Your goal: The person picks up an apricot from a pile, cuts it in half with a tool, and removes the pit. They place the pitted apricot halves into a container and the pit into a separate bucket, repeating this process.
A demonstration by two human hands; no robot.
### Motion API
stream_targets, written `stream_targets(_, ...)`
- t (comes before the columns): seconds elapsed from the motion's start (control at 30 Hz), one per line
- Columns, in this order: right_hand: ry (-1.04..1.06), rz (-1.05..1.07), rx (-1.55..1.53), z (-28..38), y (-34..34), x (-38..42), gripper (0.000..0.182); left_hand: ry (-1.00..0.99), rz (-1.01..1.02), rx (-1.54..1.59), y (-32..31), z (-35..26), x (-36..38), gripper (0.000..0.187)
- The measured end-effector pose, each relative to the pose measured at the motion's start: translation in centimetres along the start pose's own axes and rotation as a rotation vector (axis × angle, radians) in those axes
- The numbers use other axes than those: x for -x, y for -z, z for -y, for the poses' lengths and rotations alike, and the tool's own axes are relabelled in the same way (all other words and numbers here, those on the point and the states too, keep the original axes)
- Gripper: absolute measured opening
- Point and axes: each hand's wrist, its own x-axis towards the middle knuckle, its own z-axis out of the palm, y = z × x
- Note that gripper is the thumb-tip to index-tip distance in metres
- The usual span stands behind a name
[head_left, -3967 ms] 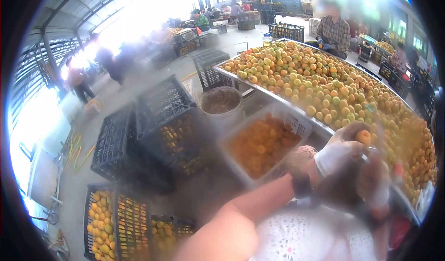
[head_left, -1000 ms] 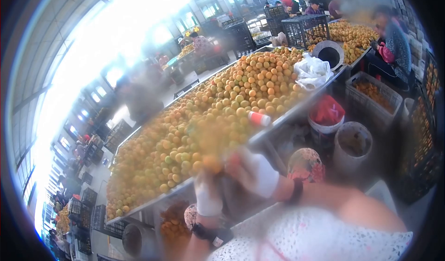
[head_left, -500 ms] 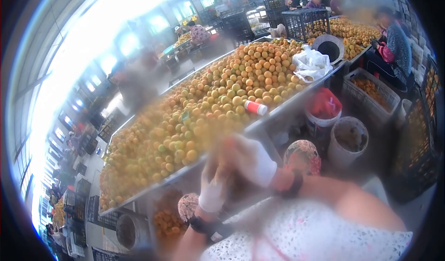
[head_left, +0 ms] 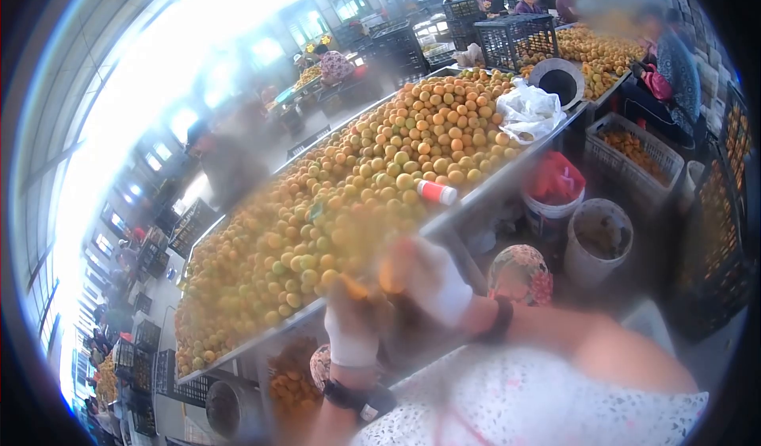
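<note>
Both hands wear white gloves and are smeared by a blurry patch in the view. My right hand [head_left: 436, 283] is closed around a piece of orange fruit [head_left: 391, 276] at the table's near edge. Lower and to the left, my left hand [head_left: 351, 331] is curled, with another orange fruit piece [head_left: 353, 288] showing at its fingertips. Its finger detail is hazy. Just beyond both hands lies a big heap of round yellow-orange fruit [head_left: 444, 117] on a metal-edged table [head_left: 468, 206]. A red-and-white cylinder [head_left: 437, 192] rests on the fruit near that edge.
A white plastic bag [head_left: 529, 113] and a grey ring-shaped container [head_left: 557, 83] sit at the table's far right. Below stand a bucket with a red bag [head_left: 553, 180], a dirty white bucket [head_left: 599, 240] and a crate [head_left: 634, 156]. A person [head_left: 670, 73] sits at right.
My hands were together and have moved apart, the left going down and left. Orange fruit pieces now show at both hands. The view has shifted slightly.
</note>
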Motion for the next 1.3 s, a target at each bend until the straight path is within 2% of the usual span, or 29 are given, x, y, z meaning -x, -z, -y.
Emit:
stream_targets(0.07, 0.004, -0.148, 0.0, -0.5, 0.3, -0.3, 0.011, 0.303, -0.063, 0.598, -2.6, -3.4, 1.2, 0.051)
stream_targets(0.1, 0.006, -0.116, 0.089, 0.1, 0.5, -0.3, 0.012, 0.305, -0.06, 0.598, -2.8, -3.1, 1.3, 0.051)
stream_targets(0.17, -0.002, -0.075, 0.172, 0.1, 0.5, -0.1, 0.013, 0.129, 0.092, 0.195, -2.8, -2.4, 1.5, 0.039)
stream_targets(0.2, -0.006, -0.031, 0.255, 0.1, 0.5, 0.0, 0.015, 0.126, 0.093, 0.196, -2.9, -3.0, 1.6, 0.039)
stream_targets(0.27, 0.01, -0.018, 0.313, 0.0, 0.5, 0.0, 0.017, 0.158, 0.246, 0.094, -3.1, -4.8, 2.4, 0.028)
stream_targets(0.33, 0.023, -0.008, 0.369, 0.1, 0.4, 0.1, 0.019, 0.119, 0.229, 0.086, -3.6, -5.3, 2.8, 0.026)
stream_targets(0.4, -0.053, 0.035, 0.168, 0.2, 0.4, 0.2, 0.022, 0.085, 0.211, 0.078, -3.8, -5.8, 3.2, 0.024)
stream_targets(0.43, -0.056, 0.034, 0.168, 0.2, 0.4, 0.2, 0.022, 0.052, 0.205, 0.075, -3.8, -6.0, 3.4, 0.024)
stream_targets(0.5, -0.516, 0.064, -0.213, 0.4, 0.6, -0.1, 0.022, 0.016, 0.2, 0.071, -3.8, -6.1, 3.5, 0.023)
stream_targets(0.6, -0.594, 0.085, -0.364, -0.9, 0.9, -0.2, 0.022, -0.01, 0.185, 0.088, -3.4, -5.3, 3.2, 0.021)
stream_targets(0.63, -0.595, 0.087, -0.363, -1.0, 0.6, -0.1, 0.022, 0.047, 0.19, 0.12, -3.0, -5.1, 3.0, 0.019)
stream_targets(0.7, -0.287, -0.035, -0.091, -1.1, -0.2, 0.3, 0.018, 0.115, 0.178, 0.169, -2.8, -4.9, 3.2, 0.018)
stream_targets(0.73, -0.304, -0.024, -0.086, -0.6, 0.0, 0.6, 0.018, 0.151, 0.148, 0.186, -2.9, -5.0, 3.2, 0.016)
stream_targets(0.8, 0.113, 0.084, 0.487, 0.9, 0.7, 0.7, 0.019, 0.187, 0.105, 0.213, -2.7, -4.9, 3.0, 0.015)
stream_targets(0.87, 0.156, 0.172, 0.475, 0.8, 1.1, 0.3, 0.023, -0.069, 0.192, 0.056, -2.3, -4.1, 2.7, 0.015)
stream_targets(0.93, 0.301, 0.257, 0.614, 1.1, 1.2, 0.1, 0.023, -0.085, 0.234, -0.012, -1.6, -3.9, 2.8, 0.02)
stream_targets(1.0, 0.268, 0.357, 0.539, -1.2, 1.8, -0.4, 0.025, -0.114, 0.081, 0.065, -1.5, -2.0, 2.5, 0.025)
stream_targets(1.03, 0.222, 0.35, 0.541, -1.3, 1.8, -0.2, 0.026, -0.194, 0.166, -0.211, -0.1, -2.1, 2.3, 0.03)
stream_targets(1.1, 0.19, 0.372, 0.665, 1.0, 1.4, 0.1, 0.03, -0.146, 0.176, -0.152, -0.5, -2.9, 2.8, 0.03)
stream_targets(1.13, 0.105, 0.372, 0.642, 1.4, 1.3, 0.3, 0.03, -0.128, 0.206, -0.11, -0.8, -3.6, 3.0, 0.031)
stream_targets(1.2, 0.125, 0.357, 0.683, 0.6, 1.2, 0.6, 0.024, -0.123, 0.191, -0.074, -0.7, -3.7, 3.7, 0.032)
stream_targets(1.23, 0.04, 0.323, 0.596, 0.7, 1.1, 0.9, 0.019, -0.17, 0.298, -0.119, 0.2, -3.7, 3.6, 0.033)
stream_targets(1.3, -0.053, 0.267, 0.508, 1.1, 0.5, 0.7, 0.01, -0.015, 0.26, -0.013, 0.3, -3.8, 4.0, 0.032)
